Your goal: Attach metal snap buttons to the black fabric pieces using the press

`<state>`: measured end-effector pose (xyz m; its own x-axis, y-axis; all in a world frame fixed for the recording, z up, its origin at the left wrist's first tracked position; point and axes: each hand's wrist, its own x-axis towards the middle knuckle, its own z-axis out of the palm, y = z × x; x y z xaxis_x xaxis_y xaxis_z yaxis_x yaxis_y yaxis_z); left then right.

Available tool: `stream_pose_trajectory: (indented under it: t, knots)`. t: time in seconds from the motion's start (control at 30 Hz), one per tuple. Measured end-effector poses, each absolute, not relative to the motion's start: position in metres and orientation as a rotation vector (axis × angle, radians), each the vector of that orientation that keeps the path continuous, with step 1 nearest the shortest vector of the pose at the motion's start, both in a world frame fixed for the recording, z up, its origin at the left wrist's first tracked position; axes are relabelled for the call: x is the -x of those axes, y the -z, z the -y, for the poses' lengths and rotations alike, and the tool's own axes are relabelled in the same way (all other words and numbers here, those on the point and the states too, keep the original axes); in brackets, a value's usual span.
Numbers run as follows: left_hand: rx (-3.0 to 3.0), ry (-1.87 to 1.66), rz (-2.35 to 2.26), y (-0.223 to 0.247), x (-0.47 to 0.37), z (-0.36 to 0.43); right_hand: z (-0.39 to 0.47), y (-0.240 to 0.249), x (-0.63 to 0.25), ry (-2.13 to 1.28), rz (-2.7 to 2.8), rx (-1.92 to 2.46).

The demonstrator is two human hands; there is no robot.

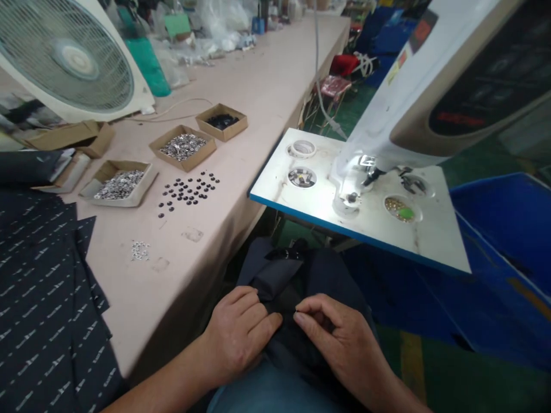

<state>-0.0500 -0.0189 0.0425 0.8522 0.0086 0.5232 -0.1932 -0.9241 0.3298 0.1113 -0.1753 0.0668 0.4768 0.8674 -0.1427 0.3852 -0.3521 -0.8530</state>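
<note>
Dark cloth (282,281) lies bunched across my lap. My left hand (241,327) is closed on it, knuckles up, with the fingers curled over its edge. Just to the right, my right hand (340,338) pinches with thumb and forefinger. A tiny light speck shows at its fingertips, too small to name. The two hands are a short gap apart over the cloth. Ahead of them stands a white press machine (348,183) on a blue-edged white worktop (275,183) with small parts in round wells.
On the long table (241,189) at left are cardboard boxes of silvery parts (183,146) and black parts (221,120). Loose black caps (189,192) and small silvery pieces (140,250) lie in front. Printed dark fabric (47,310), a box fan (77,60) and a blue bin (503,229) flank the area.
</note>
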Motion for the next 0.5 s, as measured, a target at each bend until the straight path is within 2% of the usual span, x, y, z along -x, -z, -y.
stream_pose_trajectory:
  t: [0.5]
  knots:
    - [-2.691,-0.765,0.149,-0.065,0.06,0.033,0.18,-0.074,-0.111,-0.877,1.235,1.74]
